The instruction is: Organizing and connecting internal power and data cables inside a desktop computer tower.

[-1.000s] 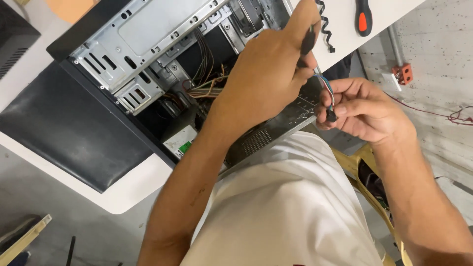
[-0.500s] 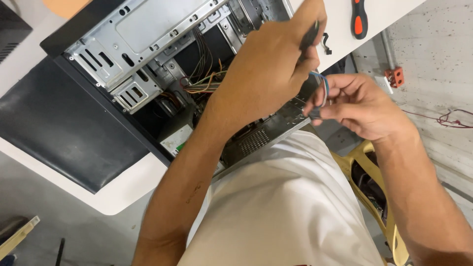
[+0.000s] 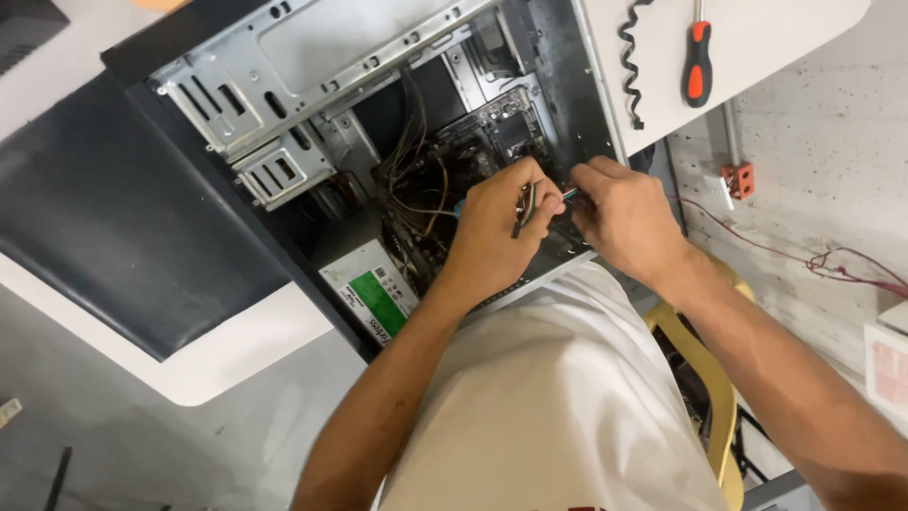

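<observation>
head view: my left hand (image 3: 497, 227) pinches thin wires (image 3: 526, 203), my right hand (image 3: 624, 213) grips their connector (image 3: 568, 194) inside the computer case (image 3: 378, 123); tugging hard could bend motherboard (image 3: 492, 132) pins.

Both arms bare from wrist up to where they leave view, no sleeves over forearms. No gloves on left hand (image 3: 497, 227) or right hand (image 3: 624, 213). No watch, no rings, no wristbands that I can see. Nails short, as far as they show. Torso in a plain white shirt (image 3: 558, 397), smooth fabric w/ a few soft folds, fills bottom-middle of view. Small bit of red print at the shirt's lower edge, cut off by frame, too little to make out. Sleeve ends not in view, so can't tell short vs. rolled. Legs & feet hidden under shirt.
</observation>
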